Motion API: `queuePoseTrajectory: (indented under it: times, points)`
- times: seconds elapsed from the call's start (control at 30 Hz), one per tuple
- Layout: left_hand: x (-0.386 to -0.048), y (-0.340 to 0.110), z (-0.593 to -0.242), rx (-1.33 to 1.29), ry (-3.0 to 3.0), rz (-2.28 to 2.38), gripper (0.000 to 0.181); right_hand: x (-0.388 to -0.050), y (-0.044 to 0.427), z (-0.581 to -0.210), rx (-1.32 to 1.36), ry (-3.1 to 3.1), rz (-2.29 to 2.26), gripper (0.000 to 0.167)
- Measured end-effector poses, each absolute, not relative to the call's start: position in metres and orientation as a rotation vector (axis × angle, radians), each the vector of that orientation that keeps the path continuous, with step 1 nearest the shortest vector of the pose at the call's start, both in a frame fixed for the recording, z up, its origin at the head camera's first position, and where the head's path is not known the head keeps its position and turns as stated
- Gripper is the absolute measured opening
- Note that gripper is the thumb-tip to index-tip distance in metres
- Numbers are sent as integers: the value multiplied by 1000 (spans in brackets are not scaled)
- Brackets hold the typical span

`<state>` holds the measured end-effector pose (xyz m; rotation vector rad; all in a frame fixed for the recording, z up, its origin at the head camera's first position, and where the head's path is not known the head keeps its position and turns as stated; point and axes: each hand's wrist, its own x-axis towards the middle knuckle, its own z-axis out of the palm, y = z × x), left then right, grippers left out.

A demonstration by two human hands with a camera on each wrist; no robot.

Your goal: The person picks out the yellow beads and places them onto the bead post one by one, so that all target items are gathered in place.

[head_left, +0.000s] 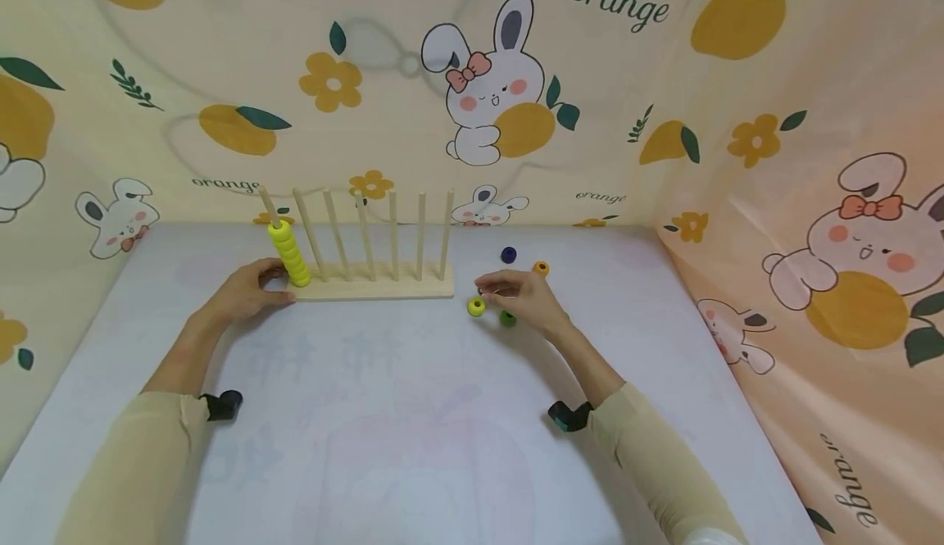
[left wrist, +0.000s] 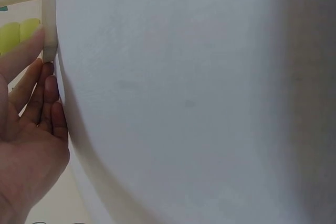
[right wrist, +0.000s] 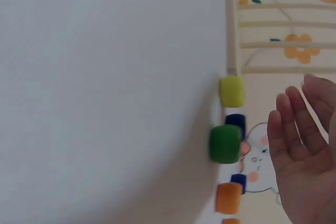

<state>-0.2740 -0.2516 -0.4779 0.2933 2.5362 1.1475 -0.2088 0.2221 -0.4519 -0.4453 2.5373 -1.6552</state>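
Note:
A wooden peg rack [head_left: 372, 289] with several upright pegs stands on the table. Its leftmost peg carries a stack of yellow beads [head_left: 289, 252]. My left hand [head_left: 249, 292] grips the left end of the base, thumb at the front and fingers behind. My right hand [head_left: 527, 299] hovers over loose beads right of the rack, fingers loosely extended and holding nothing in the right wrist view. Beneath and around it lie a yellow bead [head_left: 476, 307], a green bead [head_left: 507, 319], an orange bead [head_left: 542, 268] and a dark blue bead [head_left: 509, 255]. Fingers partly hide another dark bead.
The white table [head_left: 383, 414] runs back to a printed cloth [head_left: 383, 78] hanging behind, with more cloth [head_left: 826, 283] along the right. A second orange bead [right wrist: 231, 221] shows at the bottom of the right wrist view. Each wrist wears a dark camera.

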Motion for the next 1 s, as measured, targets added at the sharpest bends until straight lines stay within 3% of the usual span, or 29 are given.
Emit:
queuePoseTrajectory:
  times: [1.0]
  points:
    - [-276,-252,-482,299,2537,1147,78,-211,221,-488,-371,2740,-1222,33]
